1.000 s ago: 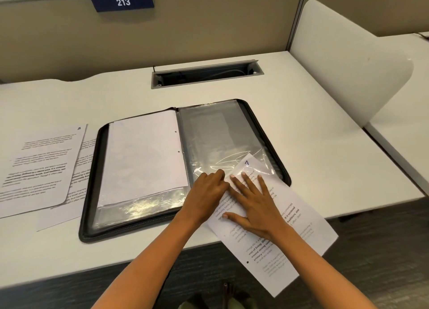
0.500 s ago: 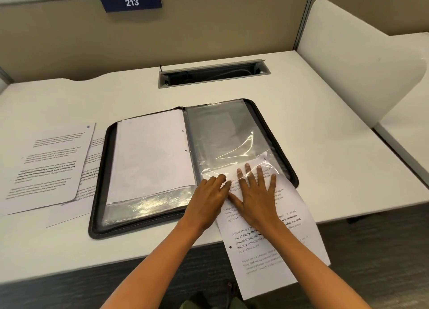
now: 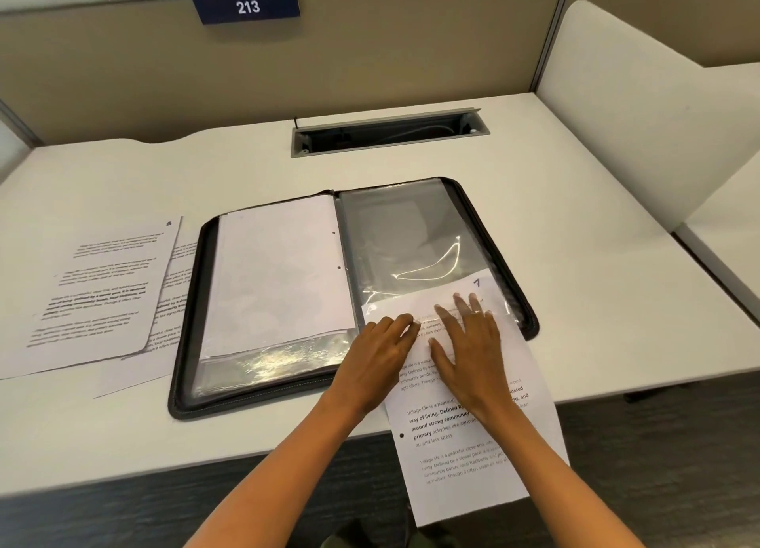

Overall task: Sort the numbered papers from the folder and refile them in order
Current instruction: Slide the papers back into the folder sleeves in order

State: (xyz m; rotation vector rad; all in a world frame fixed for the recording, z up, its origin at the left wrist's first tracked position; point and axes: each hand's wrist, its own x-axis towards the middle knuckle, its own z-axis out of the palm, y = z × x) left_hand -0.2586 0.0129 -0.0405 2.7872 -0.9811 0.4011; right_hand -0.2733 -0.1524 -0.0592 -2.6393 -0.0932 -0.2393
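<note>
A black zip folder (image 3: 187, 313) lies open on the white desk. Its left page holds a blank white sheet (image 3: 279, 276) in a clear sleeve. The right page is an empty clear sleeve (image 3: 411, 235). A printed paper marked 7 (image 3: 464, 444) lies with its top end inside that sleeve's lower opening and its lower half hanging over the desk edge. My right hand (image 3: 473, 350) lies flat on this paper, fingertips under the plastic. My left hand (image 3: 378, 354) rests at the sleeve's lower edge, fingers curled on the plastic and paper.
Two printed papers (image 3: 94, 288) lie overlapped on the desk left of the folder. A cable slot (image 3: 390, 134) is set into the desk behind it. A white divider panel (image 3: 641, 128) stands at the right, and a partition with the sign 213 (image 3: 246, 7) at the back.
The paper marked 7 has turned from a slant to nearly straight and slid further up into the right sleeve. My right hand moved up with it.
</note>
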